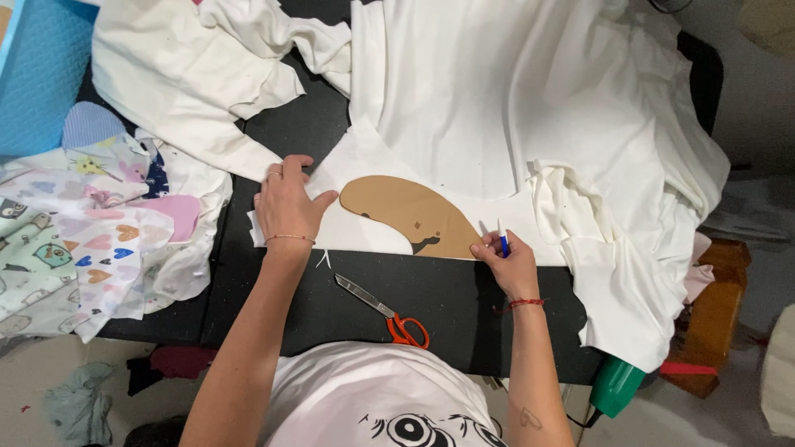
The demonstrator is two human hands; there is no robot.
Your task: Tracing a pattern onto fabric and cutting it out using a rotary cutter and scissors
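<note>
We see one brown cardboard pattern (pixel 410 217) lying flat on the white fabric (pixel 497 108), which is spread over the black counter (pixel 447 298). Its long axis runs from upper left to lower right, between the two hands. The right hand (pixel 507 261) is just at the lower right end of the pattern, and its grip is closed around one blue pen (pixel 503 240), tip up. The left hand (pixel 286 203) lies flat and open on the fabric, holding nothing, with the thumb touching or almost touching the rounded left end of the pattern. So both hands are about equally near, one at each end. One pair of scissors (pixel 385 310) with orange handles lies on the counter between the arms, apart from both hands. One pile of printed fabrics (pixel 91 232) lies far left.
</note>
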